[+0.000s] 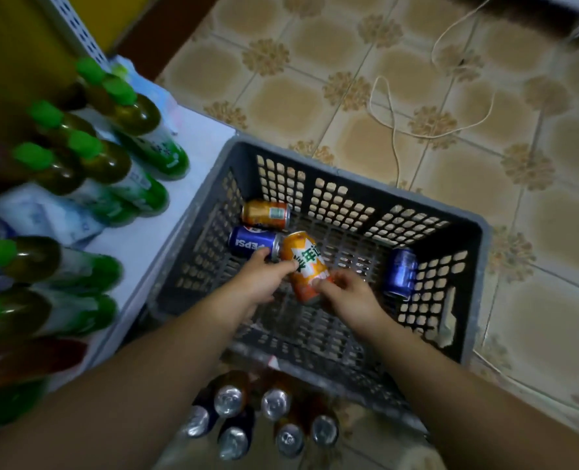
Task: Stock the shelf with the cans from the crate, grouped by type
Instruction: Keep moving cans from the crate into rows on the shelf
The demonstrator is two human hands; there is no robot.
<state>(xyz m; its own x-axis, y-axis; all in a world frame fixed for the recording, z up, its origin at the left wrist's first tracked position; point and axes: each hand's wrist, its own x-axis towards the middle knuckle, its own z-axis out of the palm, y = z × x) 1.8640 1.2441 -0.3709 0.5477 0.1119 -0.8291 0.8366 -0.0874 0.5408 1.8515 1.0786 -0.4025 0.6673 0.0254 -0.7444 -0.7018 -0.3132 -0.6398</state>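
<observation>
Beige floor tiles with brown flower patterns are filling the upper and right parts of the frame, with a pale cord (394, 130) looping across them. A dark grey plastic lattice crate (349, 176) is sitting on the floor at centre, just beside a white shelf (196, 147) at left where green-capped bottles of brownish drink (111, 161) are standing. Inside the crate, toward its left side, the right hand (345, 295) is curling its fingers round the lower end of a tilted orange drink can with green lettering (303, 262). The left hand (257, 281) is half-curled, its thumb lying on that can's side and its fingertips reaching the end of a blue Pepsi can (252, 243) lying on its side; whether it is gripping either can I cannot tell. A second orange can (266, 215) is lying just above the Pepsi can, near the crate's upper left corner, and another blue can (400, 273) is resting by the right wall. At bottom centre, outside the crate, a blurred cluster of upright silver-topped cans (276, 403) is standing.
</observation>
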